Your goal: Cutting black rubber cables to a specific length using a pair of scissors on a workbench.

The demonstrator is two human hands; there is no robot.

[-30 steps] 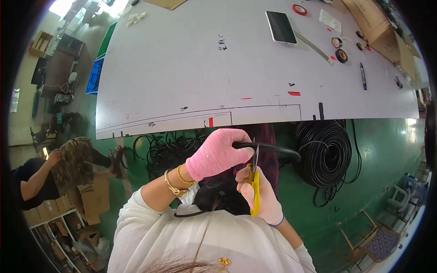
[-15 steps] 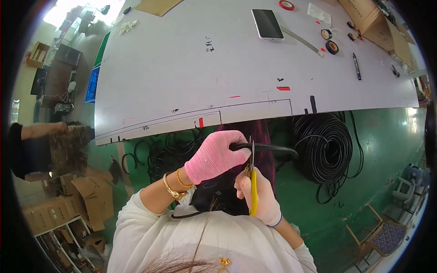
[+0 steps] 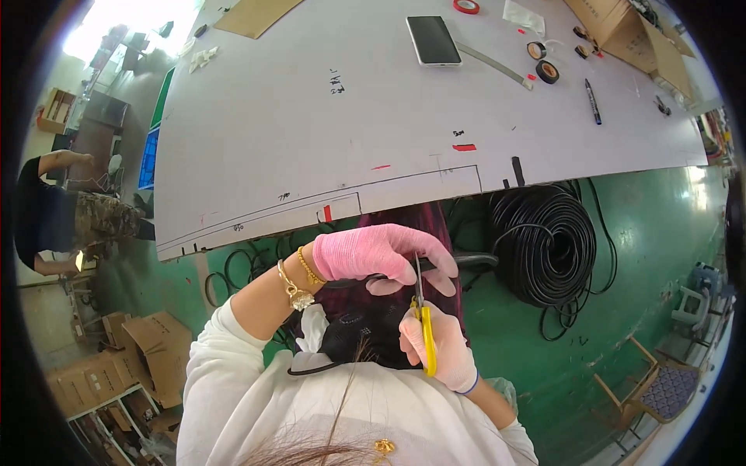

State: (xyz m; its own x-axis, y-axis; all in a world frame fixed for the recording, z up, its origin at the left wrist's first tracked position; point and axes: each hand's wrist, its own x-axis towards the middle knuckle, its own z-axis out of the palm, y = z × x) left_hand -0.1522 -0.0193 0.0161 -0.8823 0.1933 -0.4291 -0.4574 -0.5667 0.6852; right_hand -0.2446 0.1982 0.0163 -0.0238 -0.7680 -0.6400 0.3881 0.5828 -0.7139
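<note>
My left hand [image 3: 385, 255], in a pink knitted glove with pale fingertips, curls round a black cable [image 3: 478, 259]. The cable's right part sticks out past the fingers towards a big coil; whether it joins the coil cannot be told. My right hand [image 3: 444, 349], in a pale glove, grips scissors [image 3: 428, 346] with yellow handles. Their blades point up and away from me, right beside the left thumb and fingers, close to the cable. The left fingers partly hide both the blades and the cable.
A large coil of black cable [image 3: 536, 248] lies on the green floor at right. Ahead is a white table [image 3: 272, 132] with drawn lines, a phone [image 3: 434, 40], tape rolls [image 3: 547, 72] and a marker [image 3: 593, 102]. Another person [image 3: 58, 210] stands at far left; cartons [image 3: 155, 353] lie below.
My left hand has shifted right along the cable, its fingers now reaching past the scissor blades. The scissors have dropped slightly nearer to me. The person at left has moved.
</note>
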